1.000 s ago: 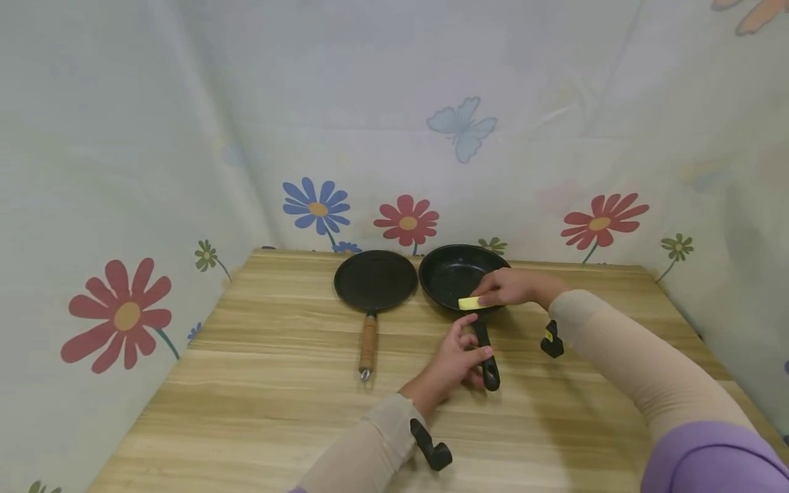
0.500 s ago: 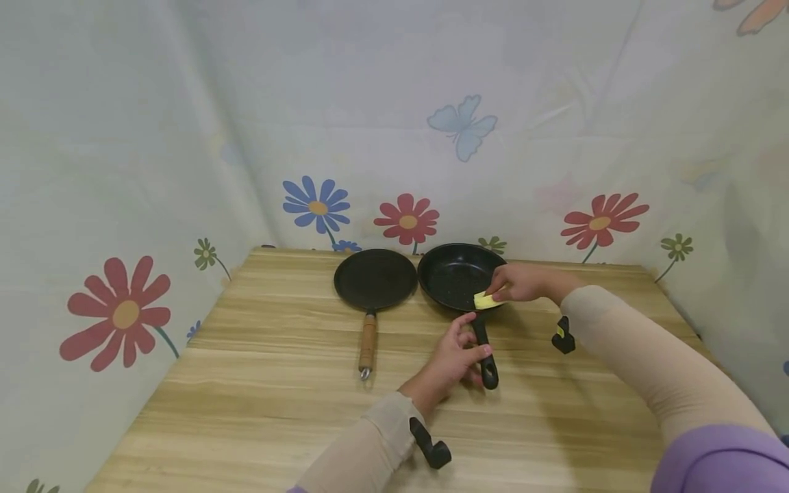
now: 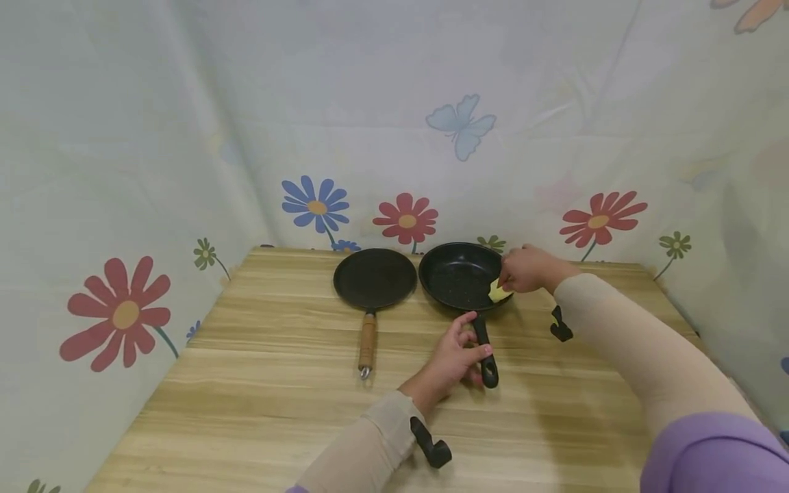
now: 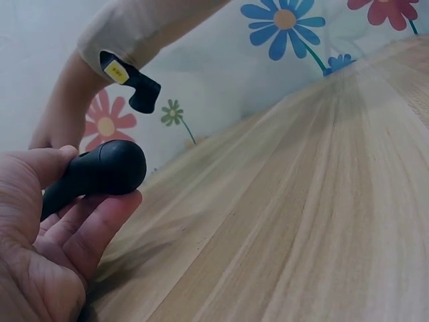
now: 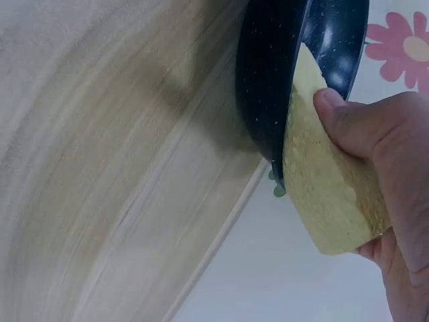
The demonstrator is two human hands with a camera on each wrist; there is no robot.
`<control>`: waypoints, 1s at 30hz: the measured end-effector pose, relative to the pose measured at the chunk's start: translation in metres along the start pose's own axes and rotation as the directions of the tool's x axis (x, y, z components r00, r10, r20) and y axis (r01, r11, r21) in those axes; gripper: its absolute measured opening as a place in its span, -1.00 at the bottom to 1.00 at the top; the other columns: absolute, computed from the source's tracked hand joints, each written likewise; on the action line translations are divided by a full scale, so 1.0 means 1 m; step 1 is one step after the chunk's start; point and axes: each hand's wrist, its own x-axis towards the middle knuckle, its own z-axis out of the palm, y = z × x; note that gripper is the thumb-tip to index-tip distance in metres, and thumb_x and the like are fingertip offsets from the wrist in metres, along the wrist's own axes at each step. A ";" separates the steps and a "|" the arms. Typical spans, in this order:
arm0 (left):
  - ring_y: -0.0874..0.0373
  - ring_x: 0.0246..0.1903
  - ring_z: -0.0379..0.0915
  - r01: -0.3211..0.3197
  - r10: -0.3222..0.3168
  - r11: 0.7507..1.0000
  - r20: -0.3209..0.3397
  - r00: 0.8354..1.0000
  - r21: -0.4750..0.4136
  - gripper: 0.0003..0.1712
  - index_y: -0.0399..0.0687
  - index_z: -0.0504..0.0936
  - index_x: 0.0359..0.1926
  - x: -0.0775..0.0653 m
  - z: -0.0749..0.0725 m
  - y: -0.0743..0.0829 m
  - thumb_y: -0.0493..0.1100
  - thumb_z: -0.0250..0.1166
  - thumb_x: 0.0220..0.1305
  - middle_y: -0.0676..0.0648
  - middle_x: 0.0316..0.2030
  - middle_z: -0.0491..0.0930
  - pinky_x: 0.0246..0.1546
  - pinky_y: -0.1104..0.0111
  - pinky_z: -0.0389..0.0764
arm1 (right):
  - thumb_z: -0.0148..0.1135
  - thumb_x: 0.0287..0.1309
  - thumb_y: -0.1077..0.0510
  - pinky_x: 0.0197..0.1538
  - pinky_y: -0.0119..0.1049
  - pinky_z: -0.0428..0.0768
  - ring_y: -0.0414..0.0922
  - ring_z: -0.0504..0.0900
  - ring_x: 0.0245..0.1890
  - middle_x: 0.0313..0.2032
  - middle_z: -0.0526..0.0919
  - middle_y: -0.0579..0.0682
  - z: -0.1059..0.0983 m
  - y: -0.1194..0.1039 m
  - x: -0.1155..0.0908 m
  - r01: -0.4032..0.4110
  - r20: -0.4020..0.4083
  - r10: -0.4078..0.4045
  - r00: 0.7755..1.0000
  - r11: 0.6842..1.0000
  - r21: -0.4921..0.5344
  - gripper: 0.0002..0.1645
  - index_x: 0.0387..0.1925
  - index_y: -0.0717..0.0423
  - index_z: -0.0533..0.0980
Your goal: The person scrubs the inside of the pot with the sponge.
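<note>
A deep black frying pan [image 3: 453,277] with pale specks stands at the back of the table. My left hand [image 3: 451,356] grips its black handle [image 4: 107,168], thumb on top and fingers beneath, as the left wrist view shows. At the pan's right side my right hand [image 3: 529,268] pinches a yellow sponge [image 5: 328,194]. The sponge lies against the pan's rim and inner wall, bent over the edge in the right wrist view. Part of the sponge is hidden behind the thumb.
Left of the frying pan lies a flat black griddle pan [image 3: 374,277] with a wooden handle [image 3: 367,342]. Both rest on a wood-grain table [image 3: 259,383]. A flower-printed curtain [image 3: 345,82] rises behind the table's back edge.
My right hand has moved the sponge along the pan's near rim, rightward and then up the right side. The left hand keeps its grip on the handle.
</note>
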 end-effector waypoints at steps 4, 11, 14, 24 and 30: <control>0.15 -0.59 0.55 -0.001 0.001 1.000 0.003 1.000 0.004 -0.13 -0.03 0.19 0.51 0.000 0.000 0.000 -0.50 0.30 0.26 -0.02 -0.25 0.53 -0.74 0.29 0.57 | 0.35 0.24 0.04 0.13 0.23 0.43 0.05 0.54 -0.02 -0.18 0.64 -0.09 0.001 0.002 0.004 -0.053 0.017 0.053 0.998 0.998 -0.022 -0.82 -0.16 -0.13 0.78; 0.14 -0.58 0.58 0.034 -0.034 0.999 0.013 0.999 0.006 -0.13 0.05 0.21 0.49 -0.002 0.000 0.002 -0.48 0.32 0.24 -0.03 -0.27 0.58 -0.73 0.28 0.58 | 0.37 0.21 0.10 0.05 0.21 0.48 0.05 0.49 -0.01 -0.13 0.61 -0.05 0.007 0.008 0.006 -0.094 -0.019 0.093 0.995 0.995 -0.039 -0.80 -0.14 -0.12 0.78; 0.12 -0.56 0.59 0.056 -0.055 0.998 0.021 0.998 -0.019 -0.12 0.09 0.22 0.48 -0.002 -0.001 0.003 -0.48 0.32 0.24 -0.03 -0.27 0.60 -0.73 0.27 0.58 | 0.39 0.21 0.11 0.01 0.17 0.51 0.05 0.49 -0.04 -0.12 0.60 -0.01 0.012 0.010 0.009 -0.103 -0.077 0.099 0.992 0.993 -0.048 -0.80 -0.12 -0.11 0.77; 0.14 -0.50 0.59 0.086 -0.085 0.995 0.025 0.996 -0.052 -0.13 0.10 0.18 0.51 -0.004 -0.003 0.008 -0.45 0.29 0.29 -0.05 -0.25 0.61 -0.65 0.26 0.61 | 0.40 0.22 0.17 0.03 0.23 0.52 0.14 0.49 0.12 0.08 0.59 0.12 0.024 0.015 0.026 -0.108 -0.218 0.100 0.971 0.994 -0.025 -0.74 -0.05 -0.08 0.75; 0.14 -0.54 0.56 0.106 -0.105 0.993 0.014 0.994 -0.060 -0.15 0.13 0.26 0.45 -0.004 -0.002 0.009 -0.44 0.33 0.21 -0.05 -0.30 0.60 -0.67 0.26 0.60 | 0.40 0.22 0.19 0.08 0.23 0.52 0.17 0.49 0.14 0.10 0.59 0.16 0.021 0.016 0.034 -0.088 -0.235 0.083 0.968 0.996 -0.011 -0.74 -0.04 -0.04 0.74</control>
